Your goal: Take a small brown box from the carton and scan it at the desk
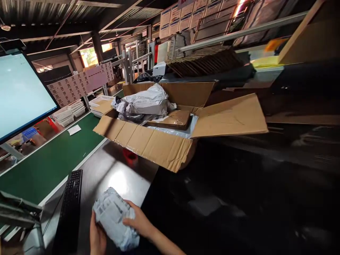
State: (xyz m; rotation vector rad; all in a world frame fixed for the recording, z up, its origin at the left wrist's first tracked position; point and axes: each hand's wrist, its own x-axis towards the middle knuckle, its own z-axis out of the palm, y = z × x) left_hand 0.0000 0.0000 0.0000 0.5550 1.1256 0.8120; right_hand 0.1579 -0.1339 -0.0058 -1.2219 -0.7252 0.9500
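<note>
A white plastic mailer parcel [113, 216] with a printed label is held between my two hands over the metal table's front part. My left hand [97, 233] supports it along its left side, the fingers partly hidden behind it. My right hand [138, 219] grips the right side, thumb lying on top. Beyond them stands an open cardboard box [151, 143] with its flaps folded out. Inside it lie a grey-white wrapped parcel [148, 101] and a flat brown carton [172, 119].
A black keyboard [72, 191] lies left of my hands on the metal table [98, 170]. Past it runs a green conveyor belt [53, 156] with a white paper slip [74, 130]. A monitor [23, 92] stands at left. White baskets [99, 102] and stacked flat cardboard [202, 62] sit farther back.
</note>
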